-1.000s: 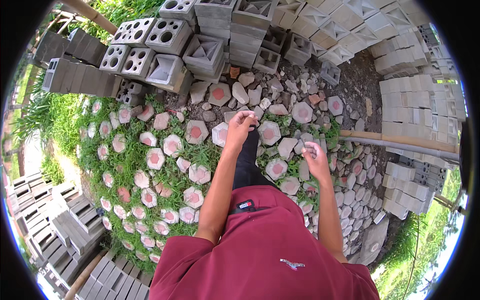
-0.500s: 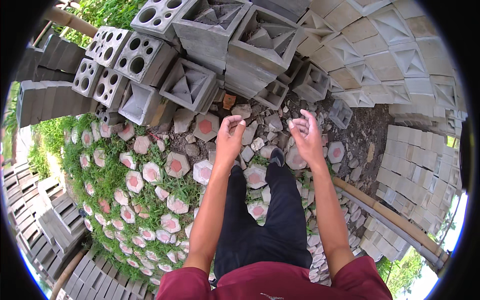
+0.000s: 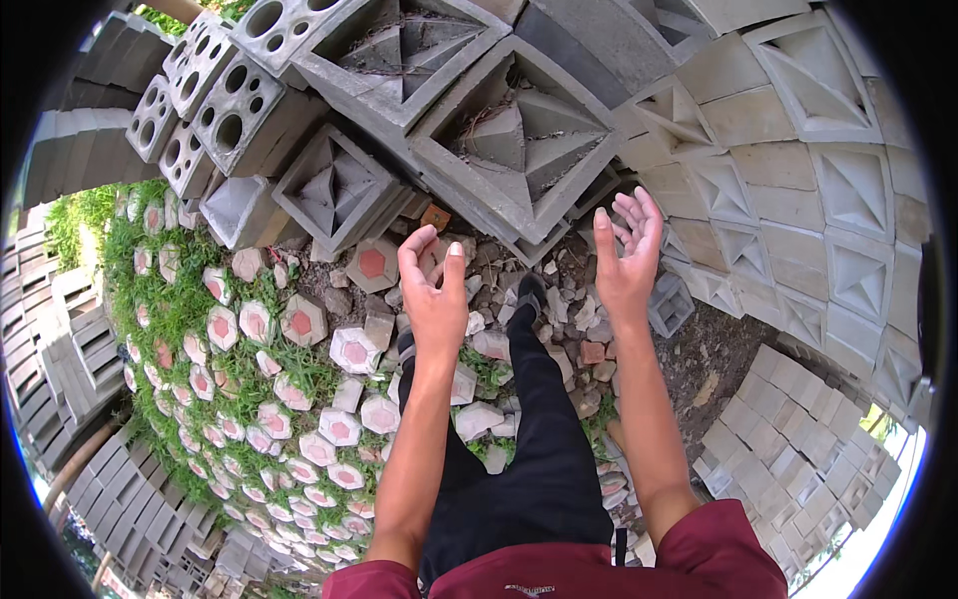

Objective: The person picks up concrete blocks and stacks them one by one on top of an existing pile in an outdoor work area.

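Small pale print is carried by the maroon shirt (image 3: 659,569) at the lower edge; too blurred to be read.

Both forearms are extended forward from the lower edge, roughly parallel, set well apart. Left grip (image 3: 434,299) is held spread, thumb parted from lightly bent fingers. Right grip (image 3: 631,255) is held spread too, thumb raised, fingers fanned and slightly curled. Both are held in the air, palms turned partly inward.

The large square block (image 3: 524,150) is seated on top of a stack, ahead of both grips; its near corner is pointed at the gap between them. Grey, concrete-like, rough; thick raised rim, faceted pyramid relief inside, dry plant bits caught in the recess. A similar block (image 3: 399,55) is set against it, up and left. A smaller relief block (image 3: 334,190) is placed lower left, and blocks pierced by round holes (image 3: 228,115) are stacked beyond that.

Right side is lined by paler blocks (image 3: 748,190), some plain, some with angular relief. Ground is covered by broken rubble (image 3: 579,309) and hexagonal pavers (image 3: 302,319) with reddish centres, interspersed with grass (image 3: 185,304).
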